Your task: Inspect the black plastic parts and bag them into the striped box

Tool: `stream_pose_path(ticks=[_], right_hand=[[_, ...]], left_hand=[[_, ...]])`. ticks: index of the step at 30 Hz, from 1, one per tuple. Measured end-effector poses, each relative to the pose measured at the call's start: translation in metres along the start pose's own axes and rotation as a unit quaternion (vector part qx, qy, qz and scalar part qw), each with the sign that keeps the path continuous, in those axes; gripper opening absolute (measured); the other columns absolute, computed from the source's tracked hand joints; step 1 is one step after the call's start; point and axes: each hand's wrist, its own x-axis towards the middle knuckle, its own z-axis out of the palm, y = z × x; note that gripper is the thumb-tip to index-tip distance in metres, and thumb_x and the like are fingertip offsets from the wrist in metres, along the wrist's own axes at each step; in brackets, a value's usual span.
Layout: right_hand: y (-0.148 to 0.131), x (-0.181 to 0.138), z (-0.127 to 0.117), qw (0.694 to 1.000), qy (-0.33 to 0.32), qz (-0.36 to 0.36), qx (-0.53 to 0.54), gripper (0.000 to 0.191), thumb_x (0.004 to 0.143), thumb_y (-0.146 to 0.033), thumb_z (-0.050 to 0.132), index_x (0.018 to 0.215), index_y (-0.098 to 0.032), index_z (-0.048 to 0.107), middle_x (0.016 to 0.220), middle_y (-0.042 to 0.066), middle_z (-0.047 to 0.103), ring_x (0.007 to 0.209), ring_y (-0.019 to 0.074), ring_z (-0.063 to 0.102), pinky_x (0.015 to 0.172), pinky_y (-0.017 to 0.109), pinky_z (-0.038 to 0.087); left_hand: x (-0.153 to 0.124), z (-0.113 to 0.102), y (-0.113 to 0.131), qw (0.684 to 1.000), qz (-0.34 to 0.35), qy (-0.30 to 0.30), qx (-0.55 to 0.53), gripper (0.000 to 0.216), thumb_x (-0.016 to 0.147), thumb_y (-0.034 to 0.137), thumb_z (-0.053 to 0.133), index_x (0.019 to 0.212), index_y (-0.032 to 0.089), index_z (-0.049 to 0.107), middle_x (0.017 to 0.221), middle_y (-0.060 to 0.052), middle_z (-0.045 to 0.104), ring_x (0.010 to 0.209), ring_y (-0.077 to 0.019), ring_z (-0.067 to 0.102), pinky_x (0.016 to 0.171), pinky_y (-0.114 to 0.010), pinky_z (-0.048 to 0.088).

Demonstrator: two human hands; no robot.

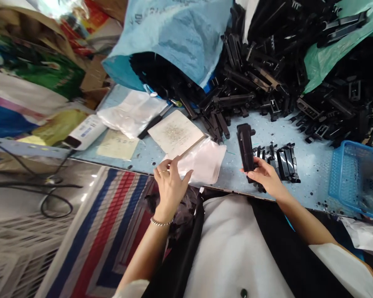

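My right hand (265,177) grips the near end of a long black plastic part (245,145) that lies on the light blue table (311,165). Just right of it stands a short row of similar black parts (282,159). My left hand (170,182), with a bead bracelet on the wrist, rests with fingers spread on the edge of a stack of clear plastic bags (205,161) near the table's front edge. A white square card (175,133) lies partly on those bags.
A big heap of black plastic parts (267,78) fills the back of the table, spilling from a blue sack (180,37) and a green sack (332,54). A blue mesh basket (357,178) sits at the right. More clear bags (132,111) and a white device (85,131) lie left.
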Motion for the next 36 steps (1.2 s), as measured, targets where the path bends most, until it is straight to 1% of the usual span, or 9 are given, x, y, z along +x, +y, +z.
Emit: stream_pose_path(ticks=[6,10,15,20,22,28,30,33,36], right_hand=[[0.004,0.023,0.038,0.980,0.009,0.020,0.195,0.050,0.069,-0.053,0.087,0.102,-0.022,0.066,0.091,0.002,0.074,0.085,0.0211,0.073,0.087,0.040,0.057],[0.010,0.022,0.050,0.970,-0.028,0.057,0.236,0.045,0.070,-0.049,0.086,0.100,-0.021,0.068,0.095,0.003,0.074,0.085,0.0188,0.073,0.082,0.034,0.056],[0.017,0.023,0.063,0.948,-0.124,0.102,0.275,0.047,0.066,-0.053,0.086,0.093,-0.018,0.069,0.092,0.006,0.076,0.079,0.0193,0.073,0.076,0.031,0.055],[0.015,0.024,0.069,0.932,-0.173,0.114,0.296,0.046,0.070,-0.051,0.084,0.096,-0.017,0.069,0.085,0.006,0.075,0.080,0.0197,0.073,0.077,0.031,0.055],[0.014,0.026,0.072,0.924,-0.195,0.125,0.305,0.047,0.070,-0.050,0.085,0.098,-0.017,0.069,0.084,0.004,0.075,0.078,0.0189,0.072,0.078,0.031,0.056],[0.019,0.041,0.092,0.922,-0.178,0.119,0.321,0.045,0.070,-0.042,0.088,0.103,-0.017,0.070,0.090,0.003,0.074,0.079,0.0163,0.071,0.076,0.028,0.057],[0.022,0.050,0.095,0.925,-0.164,0.110,0.324,0.045,0.070,-0.045,0.088,0.101,-0.017,0.071,0.088,0.004,0.075,0.078,0.0173,0.071,0.074,0.029,0.057],[0.023,0.061,0.092,0.937,-0.117,0.093,0.317,0.042,0.065,-0.043,0.091,0.094,-0.017,0.073,0.083,0.003,0.075,0.074,0.0172,0.070,0.071,0.028,0.056],[0.016,0.059,0.077,0.947,-0.047,0.064,0.310,0.037,0.065,-0.039,0.090,0.090,-0.018,0.073,0.087,0.002,0.075,0.077,0.0163,0.071,0.072,0.026,0.054]], left_hand=[[-0.003,0.033,0.016,0.986,0.070,-0.107,-0.107,0.019,0.090,0.037,0.068,0.093,0.019,0.068,0.102,-0.014,0.063,0.101,-0.0320,0.060,0.097,-0.051,0.048],[0.009,0.042,0.011,0.948,-0.065,-0.153,-0.272,0.016,0.090,0.031,0.063,0.082,0.019,0.071,0.097,-0.011,0.069,0.093,-0.0259,0.064,0.090,-0.042,0.050],[0.014,0.036,0.008,0.871,-0.245,-0.134,-0.405,0.026,0.063,0.033,0.087,0.068,0.017,0.067,0.071,0.001,0.061,0.064,-0.0121,0.052,0.061,-0.025,0.040],[0.016,0.027,0.017,0.786,-0.297,-0.194,-0.506,0.029,0.067,0.040,0.084,0.070,0.014,0.071,0.066,0.000,0.062,0.061,-0.0104,0.051,0.060,-0.023,0.039],[0.016,0.028,0.022,0.778,-0.305,-0.175,-0.521,0.029,0.061,0.035,0.088,0.071,0.014,0.069,0.071,-0.001,0.065,0.063,-0.0102,0.053,0.061,-0.023,0.040],[0.013,0.036,0.030,0.801,-0.274,-0.175,-0.503,0.028,0.067,0.035,0.084,0.075,0.016,0.064,0.065,0.003,0.061,0.059,-0.0106,0.054,0.060,-0.024,0.043],[0.011,0.032,0.029,0.830,-0.240,-0.147,-0.482,0.024,0.073,0.033,0.079,0.081,0.017,0.063,0.072,0.001,0.066,0.065,-0.0128,0.060,0.064,-0.026,0.049],[0.009,0.019,0.026,0.923,-0.096,-0.094,-0.360,0.005,0.085,0.023,0.065,0.082,0.019,0.064,0.092,-0.005,0.072,0.088,-0.0190,0.068,0.080,-0.034,0.056],[0.010,0.008,0.023,0.973,0.061,-0.100,-0.197,0.026,0.092,0.012,0.049,0.094,0.020,0.073,0.110,-0.010,0.072,0.107,-0.0233,0.067,0.096,-0.041,0.055]])
